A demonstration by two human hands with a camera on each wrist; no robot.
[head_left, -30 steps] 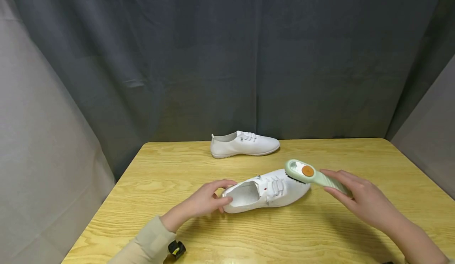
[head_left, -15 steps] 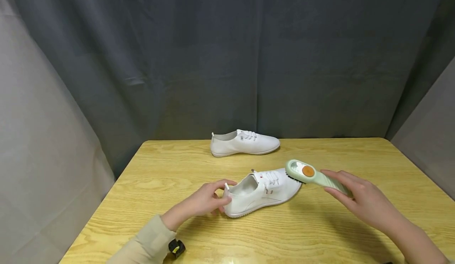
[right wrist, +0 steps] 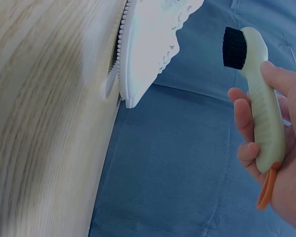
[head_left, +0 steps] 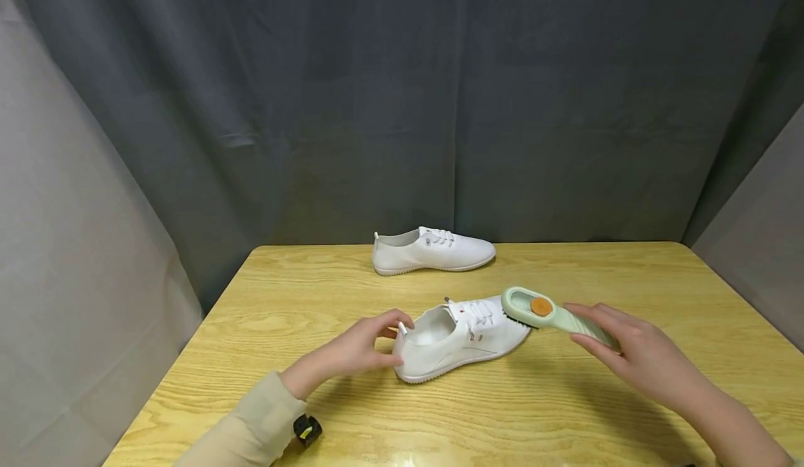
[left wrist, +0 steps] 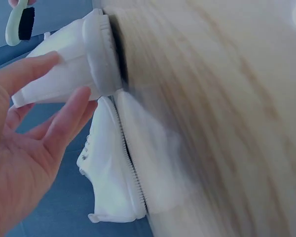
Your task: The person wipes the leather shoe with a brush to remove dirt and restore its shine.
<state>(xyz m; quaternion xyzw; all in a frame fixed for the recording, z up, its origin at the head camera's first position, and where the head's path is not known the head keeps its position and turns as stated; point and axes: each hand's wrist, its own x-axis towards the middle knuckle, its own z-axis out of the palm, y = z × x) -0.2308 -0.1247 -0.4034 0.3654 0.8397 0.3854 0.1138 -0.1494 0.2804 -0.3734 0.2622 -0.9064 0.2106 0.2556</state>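
A white lace-up shoe stands sole-down on the wooden table, its toe pointing right. At its heel is my left hand, thumb and fingers spread apart on either side of the heel tab, fingertips right at the shoe. The left wrist view shows a gap between that palm and the heel. My right hand grips the pale green handle of a shoe brush with an orange button. Its black bristles face down; in the right wrist view the brush is apart from the shoe.
A second white shoe sits near the table's back edge, toe to the right. Dark grey curtain hangs behind the wooden table, with pale cloth at the sides. An orange loop hangs from the brush handle.
The near shoe has turned from tilted, opening toward me, to upright on its sole. My left fingers have loosened and shifted slightly left. The brush has barely moved.
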